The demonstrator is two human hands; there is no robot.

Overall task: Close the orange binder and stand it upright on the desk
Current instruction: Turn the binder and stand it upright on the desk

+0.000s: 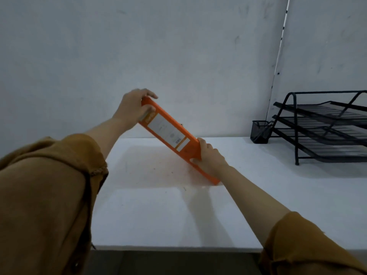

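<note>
Your left hand wraps over the raised upper end of the orange binder, fingers curled across the top edge and thumb pressed on the spine, so it is holding that end. Your right hand clamps the lower part of the same binder, thumb on the spine face and fingers round the far side. The binder is closed and tilted, its high end to the left and far from you, its low corner touching the white desk just right of centre. The spine faces you: bright orange, with a long white label along it bearing small print too blurred to read. Brown sleeves cover both your upper arms. Around the binder the desk surface is bare on the left and toward the near edge, which runs across the bottom of the view. The pale wall stands close behind the binder's raised end. Well apart on the far right sit a black mesh pen cup and, just beside it, a black three-tier paper tray.
</note>
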